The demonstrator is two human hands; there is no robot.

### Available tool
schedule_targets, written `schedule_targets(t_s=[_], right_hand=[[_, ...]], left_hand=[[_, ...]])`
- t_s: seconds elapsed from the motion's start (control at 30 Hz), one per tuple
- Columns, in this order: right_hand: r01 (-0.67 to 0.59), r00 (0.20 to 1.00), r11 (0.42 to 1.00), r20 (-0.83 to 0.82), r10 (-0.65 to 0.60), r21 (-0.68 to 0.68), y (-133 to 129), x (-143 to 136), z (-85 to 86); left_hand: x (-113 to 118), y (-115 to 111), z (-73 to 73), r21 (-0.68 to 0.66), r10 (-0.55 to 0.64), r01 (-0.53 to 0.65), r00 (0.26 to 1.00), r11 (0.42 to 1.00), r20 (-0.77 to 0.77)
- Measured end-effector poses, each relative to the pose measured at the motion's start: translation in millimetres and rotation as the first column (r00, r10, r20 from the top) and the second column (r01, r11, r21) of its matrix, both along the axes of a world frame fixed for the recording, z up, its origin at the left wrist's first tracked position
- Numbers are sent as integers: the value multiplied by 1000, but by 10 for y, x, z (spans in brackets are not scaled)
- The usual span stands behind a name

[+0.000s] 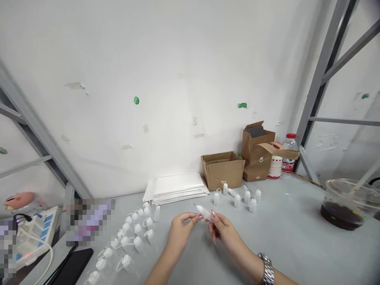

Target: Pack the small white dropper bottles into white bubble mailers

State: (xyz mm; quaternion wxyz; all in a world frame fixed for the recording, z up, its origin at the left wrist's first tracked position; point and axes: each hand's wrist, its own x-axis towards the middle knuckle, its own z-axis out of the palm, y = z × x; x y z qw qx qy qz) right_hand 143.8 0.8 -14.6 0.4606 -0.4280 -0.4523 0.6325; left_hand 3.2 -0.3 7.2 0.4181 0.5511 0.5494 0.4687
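A small translucent white bottle (pixel 204 213) with a thin needle-like tip is held tilted over the grey table, its tip pointing up and left. My right hand (pixel 222 229) grips the bottle's body between thumb and fingers. At the tip end, my left hand (pixel 182 227) pinches a small white part beside the bottle's neck; its outline is partly hidden by the fingers. Many similar bottles with looped caps (pixel 138 229) stand in rows to the left of my left hand. Several more (pixel 247 196) stand beyond my right hand.
Behind my hands are a stack of white padded envelopes (pixel 178 190), an open cardboard box (pixel 224 174) and a brown paper bag (pixel 257 158). A cup of dark drink (pixel 341 213) stands right. A black phone (pixel 74 267) and a power strip (pixel 38 237) lie left.
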Motion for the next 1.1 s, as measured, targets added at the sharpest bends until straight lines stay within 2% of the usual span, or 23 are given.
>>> schedule_targets(t_s=[0.13, 0.27, 0.47, 0.57, 0.63, 0.7, 0.77, 0.83, 0.97, 1.1], right_hand=[[99, 993, 994, 57, -102, 51, -5, 28, -14], [152, 988, 987, 15, -153, 55, -10, 40, -17], [192, 981, 974, -4, -193, 120, 39, 62, -19], [198, 978, 965, 31, -207, 171, 33, 88, 46], [213, 972, 955, 52, -228, 206, 17, 103, 105], [211, 971, 949, 63, -232, 232, 0, 108, 142], [184, 976, 949, 67, -207, 257, -19, 98, 138], [142, 982, 948, 84, -172, 284, -45, 75, 98], [33, 973, 940, 205, -108, 340, -133, 29, 27], [-42, 955, 921, 286, -76, 386, -212, 15, 39]], left_hand=[[18, -43, 11, 24, 10, -7, 989, 1000, -145], [52, -89, 19, 103, -23, 43, 982, 994, -189], [75, -139, 93, 91, -69, 78, 992, 993, -103], [56, -118, 98, 52, -12, 12, 1000, 999, -4], [23, -84, 87, -1, 61, -61, 986, 998, 155], [-19, -46, 76, -58, 128, -114, 921, 992, 368], [-57, -17, 71, -108, 180, -145, 808, 984, 561], [-82, 1, 74, -147, 222, -167, 697, 975, 682], [-92, 10, 80, -201, 275, -191, 567, 961, 776], [-85, 3, 81, -255, 302, -162, 524, 953, 796]])
